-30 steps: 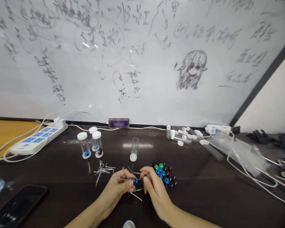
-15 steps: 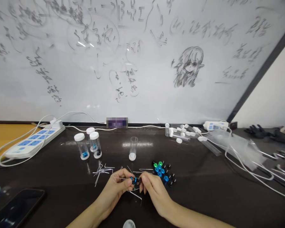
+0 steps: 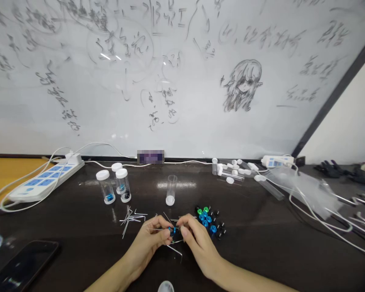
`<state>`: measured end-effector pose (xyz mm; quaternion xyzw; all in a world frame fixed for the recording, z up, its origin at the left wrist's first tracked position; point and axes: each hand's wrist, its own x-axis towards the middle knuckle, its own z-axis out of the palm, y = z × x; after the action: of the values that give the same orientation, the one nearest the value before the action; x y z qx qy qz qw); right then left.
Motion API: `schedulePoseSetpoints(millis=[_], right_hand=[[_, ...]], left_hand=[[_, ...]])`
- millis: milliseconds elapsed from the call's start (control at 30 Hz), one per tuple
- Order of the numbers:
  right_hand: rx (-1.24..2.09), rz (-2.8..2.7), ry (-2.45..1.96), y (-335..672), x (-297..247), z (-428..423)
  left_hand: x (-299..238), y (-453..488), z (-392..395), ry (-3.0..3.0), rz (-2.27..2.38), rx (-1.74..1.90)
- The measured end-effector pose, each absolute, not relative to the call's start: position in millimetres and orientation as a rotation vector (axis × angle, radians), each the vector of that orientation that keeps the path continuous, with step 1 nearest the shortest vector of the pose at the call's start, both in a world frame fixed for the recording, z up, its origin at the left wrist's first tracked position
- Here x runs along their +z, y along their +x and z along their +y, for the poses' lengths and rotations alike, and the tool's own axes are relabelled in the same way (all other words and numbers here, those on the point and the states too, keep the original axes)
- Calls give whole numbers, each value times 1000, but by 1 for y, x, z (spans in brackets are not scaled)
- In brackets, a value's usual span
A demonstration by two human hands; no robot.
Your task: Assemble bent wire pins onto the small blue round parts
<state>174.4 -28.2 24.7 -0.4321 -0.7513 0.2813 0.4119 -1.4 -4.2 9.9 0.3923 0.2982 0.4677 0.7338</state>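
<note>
My left hand [image 3: 150, 239] pinches a small blue part [image 3: 172, 230] together with a thin metal hex key [image 3: 155, 229] that sticks out to the left. My right hand [image 3: 196, 241] meets it from the right, fingers closed on the same blue part. Both hands hover just above the dark table [image 3: 261, 243]. Right beside my right hand lies a cluster of blue, green and black small parts [image 3: 209, 221]. A loose pile of hex keys [image 3: 131, 216] lies left of my left hand.
Three capped clear vials [image 3: 115, 185] stand at the back left, an uncapped tube [image 3: 171, 190] stands inverted on its cap in the middle. More tubes and white caps [image 3: 235, 172] lie back right. A power strip [image 3: 45, 178], a phone [image 3: 21, 265], plastic bags and cables [image 3: 316, 194] ring the area.
Both hands stay pinched together on the blue part with only slight finger shifts. The camera view dropped slightly, then held steady.
</note>
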Motion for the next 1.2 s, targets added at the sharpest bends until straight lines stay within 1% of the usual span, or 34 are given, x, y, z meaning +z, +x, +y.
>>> schedulePoseSetpoints(millis=[200, 500, 667, 767, 933, 1067, 1200], right_hand=[[651, -2030, -1147, 175, 19, -25], [689, -1908, -1138, 176, 17, -27], [661, -2020, -1158, 175, 17, -26], [653, -2003, -1216, 175, 19, -27], [676, -1961, -1177, 176, 18, -27], [681, -2015, -1144, 176, 15, -25], [657, -2040, -1203, 175, 17, -24]], left_hand=[[9, -2, -4, 905, 618, 987], [7, -4, -3, 884, 598, 979], [6, -3, -3, 878, 599, 957], [6, -4, -2, 871, 586, 974], [6, -4, -2, 862, 582, 972], [4, -3, -3, 874, 567, 945], [4, -3, -3, 879, 577, 961]])
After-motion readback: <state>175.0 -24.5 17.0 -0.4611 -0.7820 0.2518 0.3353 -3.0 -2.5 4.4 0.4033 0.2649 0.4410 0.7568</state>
